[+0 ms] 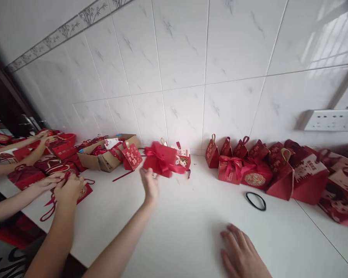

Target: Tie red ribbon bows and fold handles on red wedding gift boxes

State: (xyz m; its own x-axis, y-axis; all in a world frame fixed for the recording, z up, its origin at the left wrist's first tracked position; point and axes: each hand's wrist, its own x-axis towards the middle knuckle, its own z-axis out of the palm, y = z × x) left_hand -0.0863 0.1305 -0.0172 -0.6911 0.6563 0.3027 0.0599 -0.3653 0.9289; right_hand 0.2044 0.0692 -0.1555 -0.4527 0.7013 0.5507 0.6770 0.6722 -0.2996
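Note:
My left hand (150, 186) is stretched out over the table, closed on the lower edge of a red gift box (156, 160) with a red ribbon bow. The box looks tilted, lifted in front of other printed packaging (184, 154), and it is slightly blurred. My right hand (241, 251) rests on the white tabletop near the front, its fingers apart and nothing in them. A black elastic band (255, 201) lies beyond that hand, to its right.
Several red gift boxes (281, 172) line the wall on the right. A cardboard box (97, 162) of red ribbons stands left of centre, beside a small red box (132, 156). A co-worker's hands (68, 187) handle a red cord at left; more hands (48, 139) work behind.

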